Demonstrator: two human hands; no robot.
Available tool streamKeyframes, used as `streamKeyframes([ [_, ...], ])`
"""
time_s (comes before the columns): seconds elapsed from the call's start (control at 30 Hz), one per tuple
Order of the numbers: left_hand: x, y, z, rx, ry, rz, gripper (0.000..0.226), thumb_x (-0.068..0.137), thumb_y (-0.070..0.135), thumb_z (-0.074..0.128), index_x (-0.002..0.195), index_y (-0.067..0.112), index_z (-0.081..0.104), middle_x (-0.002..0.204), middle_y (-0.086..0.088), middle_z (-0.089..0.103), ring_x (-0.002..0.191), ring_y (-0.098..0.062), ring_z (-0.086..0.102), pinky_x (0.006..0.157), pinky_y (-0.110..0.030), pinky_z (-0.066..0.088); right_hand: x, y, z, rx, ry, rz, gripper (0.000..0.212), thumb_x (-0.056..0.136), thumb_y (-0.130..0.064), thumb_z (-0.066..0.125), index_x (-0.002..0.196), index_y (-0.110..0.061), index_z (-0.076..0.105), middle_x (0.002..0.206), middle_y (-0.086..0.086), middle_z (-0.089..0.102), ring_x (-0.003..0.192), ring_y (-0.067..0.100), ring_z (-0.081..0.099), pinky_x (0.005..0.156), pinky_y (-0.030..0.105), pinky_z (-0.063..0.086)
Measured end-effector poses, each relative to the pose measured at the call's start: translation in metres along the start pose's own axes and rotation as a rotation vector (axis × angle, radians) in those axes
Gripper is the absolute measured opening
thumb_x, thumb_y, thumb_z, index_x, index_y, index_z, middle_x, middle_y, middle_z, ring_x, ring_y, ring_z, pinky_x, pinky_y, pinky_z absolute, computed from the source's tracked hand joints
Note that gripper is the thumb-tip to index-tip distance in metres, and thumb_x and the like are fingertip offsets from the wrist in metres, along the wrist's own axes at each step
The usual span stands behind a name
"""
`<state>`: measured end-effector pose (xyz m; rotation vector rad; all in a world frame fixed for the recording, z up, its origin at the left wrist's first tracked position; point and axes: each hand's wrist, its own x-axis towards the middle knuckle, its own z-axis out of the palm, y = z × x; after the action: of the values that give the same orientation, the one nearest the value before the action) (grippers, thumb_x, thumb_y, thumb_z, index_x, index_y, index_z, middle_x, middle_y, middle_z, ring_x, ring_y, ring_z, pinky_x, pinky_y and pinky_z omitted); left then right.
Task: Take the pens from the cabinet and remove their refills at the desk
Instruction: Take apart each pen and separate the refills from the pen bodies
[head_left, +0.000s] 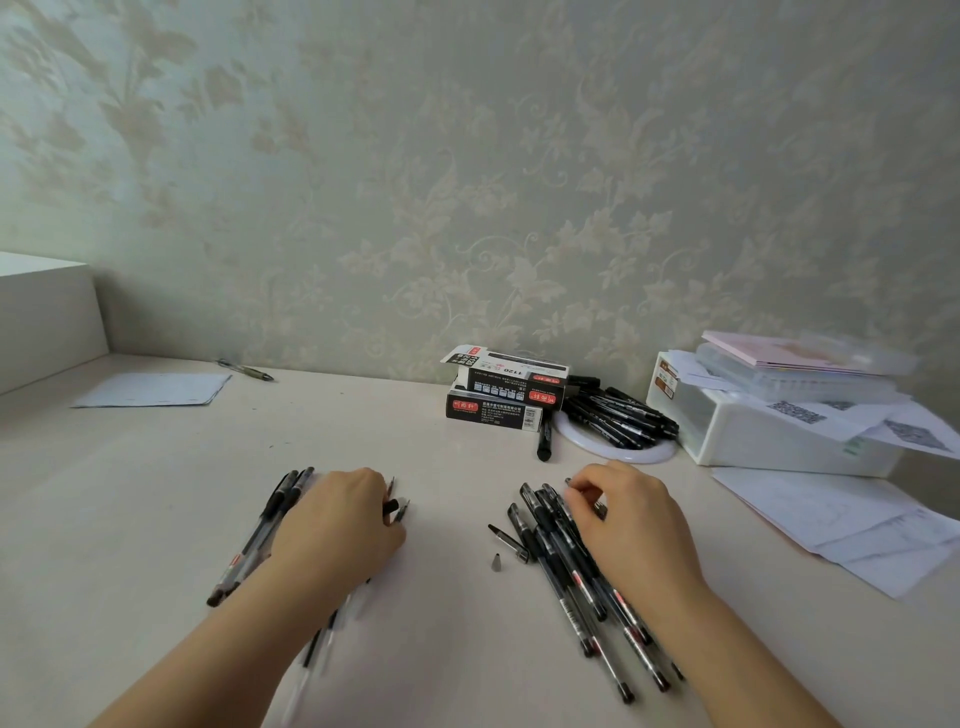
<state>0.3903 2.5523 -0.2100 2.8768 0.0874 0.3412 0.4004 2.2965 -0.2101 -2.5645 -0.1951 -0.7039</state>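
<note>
pens (566, 566) under both curled hands, apparently gripped; box (511, 382) reads "1120".

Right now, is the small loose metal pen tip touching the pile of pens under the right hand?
Apart. The head view shows bare desk between the metal pen tip and the pile of pens.
</note>
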Motion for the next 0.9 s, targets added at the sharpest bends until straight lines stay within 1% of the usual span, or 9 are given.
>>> streamKeyframes([
  [0.1, 0.000, 0.002, 0.000, 0.002, 0.008, 0.010, 0.032, 0.084, 0.027, 0.053, 0.062, 0.019, 0.032, 0.067, 0.001, 0.042, 0.073, -0.024, 0.048, 0.058, -0.029, 0.034, -0.002, -0.002, 0.003, 0.006, 0.006, -0.032, 0.010, 0.093, -0.030, 0.062, 0.086, -0.027, 0.069, 0.085, -0.010, 0.063, 0.071, 0.010, 0.058, 0.065, 0.032, 0.053],
  [0.23, 0.000, 0.006, -0.001, -0.026, 0.055, 0.000, 0.028, 0.084, 0.026, 0.052, 0.063, 0.018, 0.035, 0.068, 0.001, 0.046, 0.071, -0.024, 0.050, 0.054, -0.030, 0.033, -0.003, -0.006, 0.007, 0.072, 0.026, -0.062, 0.009, 0.090, -0.026, 0.066, 0.082, -0.026, 0.070, 0.079, -0.010, 0.065, 0.066, 0.008, 0.057, 0.063, 0.027, 0.051],
  [0.3, 0.000, 0.011, -0.005, -0.135, 0.136, 0.020, 0.023, 0.083, 0.027, 0.054, 0.066, 0.018, 0.043, 0.065, 0.002, 0.050, 0.064, -0.020, 0.050, 0.050, -0.030, 0.033, -0.003, -0.012, 0.008, 0.255, 0.010, -0.027, 0.010, 0.088, -0.024, 0.069, 0.078, -0.025, 0.072, 0.074, -0.012, 0.067, 0.063, 0.006, 0.059, 0.063, 0.018, 0.049],
  [0.37, 0.000, 0.019, -0.008, -0.346, 0.183, 0.109, 0.016, 0.082, 0.028, 0.059, 0.069, 0.020, 0.054, 0.063, 0.004, 0.057, 0.056, -0.010, 0.051, 0.050, -0.023, 0.037, -0.005, -0.019, 0.009, 0.461, -0.071, 0.041, 0.007, 0.087, -0.027, 0.071, 0.080, -0.027, 0.074, 0.073, -0.015, 0.070, 0.062, 0.001, 0.061, 0.062, 0.010, 0.046],
  [0.47, -0.008, 0.034, -0.008, -0.607, 0.128, 0.255, 0.013, 0.082, 0.030, 0.064, 0.071, 0.026, 0.060, 0.063, 0.017, 0.060, 0.045, -0.006, 0.046, 0.047, -0.013, 0.036, -0.008, -0.030, 0.009, 0.708, -0.240, 0.131, 0.009, 0.087, -0.037, 0.071, 0.088, -0.029, 0.074, 0.082, -0.011, 0.075, 0.067, 0.004, 0.067, 0.064, 0.017, 0.052],
  [0.57, -0.014, 0.044, -0.002, -0.664, 0.072, 0.352, 0.016, 0.084, 0.032, 0.064, 0.070, 0.031, 0.058, 0.056, 0.021, 0.056, 0.040, -0.005, 0.042, 0.044, -0.010, 0.033, -0.010, -0.037, 0.007, 0.914, -0.348, 0.197, 0.011, 0.088, -0.031, 0.070, 0.091, -0.022, 0.075, 0.084, -0.002, 0.077, 0.067, 0.008, 0.068, 0.064, 0.018, 0.054],
  [0.63, -0.014, 0.045, 0.002, -0.666, 0.061, 0.378, 0.017, 0.085, 0.034, 0.064, 0.070, 0.033, 0.057, 0.055, 0.021, 0.055, 0.040, -0.005, 0.042, 0.044, -0.009, 0.032, -0.012, -0.038, 0.008, 0.949, -0.387, 0.223, 0.010, 0.089, -0.027, 0.070, 0.091, -0.019, 0.075, 0.082, 0.001, 0.077, 0.069, 0.009, 0.068, 0.070, 0.024, 0.057],
  [0.77, -0.012, 0.042, 0.006, -0.674, 0.004, 0.397, 0.010, 0.086, 0.048, 0.059, 0.083, 0.039, 0.057, 0.072, 0.019, 0.061, 0.044, -0.006, 0.040, 0.047, -0.013, 0.034, -0.009, -0.039, 0.009, 1.008, -0.313, 0.306, 0.012, 0.098, -0.018, 0.058, 0.094, -0.010, 0.066, 0.084, 0.007, 0.075, 0.070, 0.014, 0.069, 0.070, 0.025, 0.058],
  [0.9, -0.009, 0.039, 0.007, -0.659, -0.043, 0.375, 0.010, 0.093, 0.044, 0.050, 0.092, 0.043, 0.060, 0.078, 0.020, 0.061, 0.048, -0.004, 0.044, 0.050, -0.011, 0.036, -0.002, -0.036, 0.001, 1.141, -0.135, 0.397, 0.016, 0.104, -0.015, 0.043, 0.097, -0.003, 0.050, 0.084, 0.013, 0.075, 0.065, 0.019, 0.069, 0.061, 0.026, 0.057],
])
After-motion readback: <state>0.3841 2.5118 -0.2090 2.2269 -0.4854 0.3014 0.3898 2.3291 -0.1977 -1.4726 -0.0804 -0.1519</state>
